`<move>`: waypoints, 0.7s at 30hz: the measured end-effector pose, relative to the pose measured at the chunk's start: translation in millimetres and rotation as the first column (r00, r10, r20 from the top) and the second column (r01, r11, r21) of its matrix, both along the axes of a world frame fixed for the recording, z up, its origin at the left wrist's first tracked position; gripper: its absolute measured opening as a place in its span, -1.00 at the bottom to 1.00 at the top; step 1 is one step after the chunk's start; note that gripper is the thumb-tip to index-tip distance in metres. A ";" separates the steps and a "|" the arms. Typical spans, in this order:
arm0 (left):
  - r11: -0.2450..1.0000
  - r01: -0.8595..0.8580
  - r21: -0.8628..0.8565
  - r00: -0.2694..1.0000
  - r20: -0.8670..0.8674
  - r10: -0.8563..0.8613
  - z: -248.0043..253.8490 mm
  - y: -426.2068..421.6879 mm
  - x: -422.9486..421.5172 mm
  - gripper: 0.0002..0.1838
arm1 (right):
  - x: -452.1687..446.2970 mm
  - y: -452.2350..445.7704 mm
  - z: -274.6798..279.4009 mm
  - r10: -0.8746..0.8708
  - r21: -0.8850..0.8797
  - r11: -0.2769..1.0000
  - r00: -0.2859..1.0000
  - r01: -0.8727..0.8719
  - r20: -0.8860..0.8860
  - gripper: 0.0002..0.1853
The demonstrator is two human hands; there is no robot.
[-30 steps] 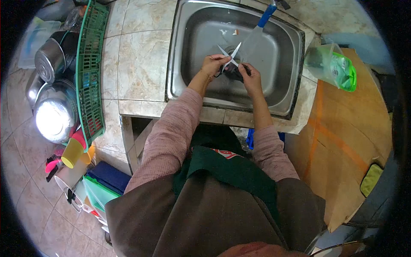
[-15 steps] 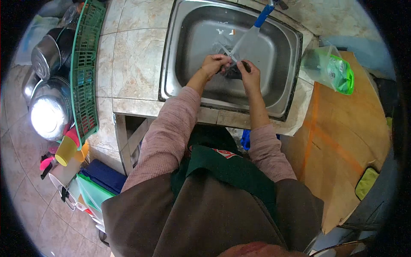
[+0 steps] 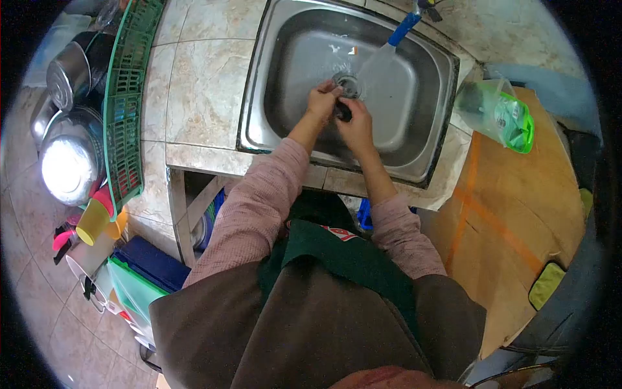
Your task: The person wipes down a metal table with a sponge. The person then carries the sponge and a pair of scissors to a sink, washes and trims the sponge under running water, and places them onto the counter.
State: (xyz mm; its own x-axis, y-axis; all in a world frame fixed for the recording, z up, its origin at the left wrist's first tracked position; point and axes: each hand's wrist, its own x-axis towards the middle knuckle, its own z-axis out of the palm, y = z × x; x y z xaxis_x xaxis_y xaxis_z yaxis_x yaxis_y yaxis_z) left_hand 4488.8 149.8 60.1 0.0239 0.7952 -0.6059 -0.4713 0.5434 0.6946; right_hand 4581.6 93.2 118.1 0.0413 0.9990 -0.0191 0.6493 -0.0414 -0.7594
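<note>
Both hands are close together over the lower middle of the steel sink. My left hand has its fingers closed on the scissors. My right hand grips the black handle of the scissors from the other side. The blades are hardly visible, lost between the fingers and the water. Water runs from the blue-sleeved tap and falls beside the fingertips, near the round drain.
A green rack with metal pots stands on the left. Plastic cups sit at its near end. To the right are a clear container with a green rim and a brown board. Small scraps lie in the sink.
The open white blades seen earlier between my hands are now mostly out of sight. My right hand has shifted left and slightly down, closer to my left hand.
</note>
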 end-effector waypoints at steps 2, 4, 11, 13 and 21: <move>0.998 0.022 -0.063 0.993 0.121 -0.014 -7.7 -2.6 -13.0 -0.65 | -1.4 -6.4 0.0 0.147 0.040 0.989 0.984 -0.144 -0.098 -0.49; 0.993 0.051 -0.107 0.974 0.226 -0.026 11.7 -3.3 -28.0 -0.69 | 5.6 -11.7 1.8 0.153 -0.028 0.986 0.967 -0.162 -0.205 -0.52; 0.984 0.173 0.050 0.953 0.242 -0.180 32.1 -0.3 -57.5 -0.75 | 60.1 -1.1 -32.1 -0.488 -0.350 0.871 0.685 0.344 -0.542 -0.82; 0.963 0.264 0.060 0.915 0.300 -0.269 38.5 -1.4 -58.6 -0.75 | 66.4 10.1 -28.1 -0.564 -0.419 0.824 0.478 0.381 -0.673 -0.77; 0.893 0.439 0.104 0.836 0.317 -0.448 27.6 -0.3 -48.0 -0.86 | 44.5 45.2 10.7 -0.311 -0.567 0.819 0.759 -0.091 -0.571 -0.64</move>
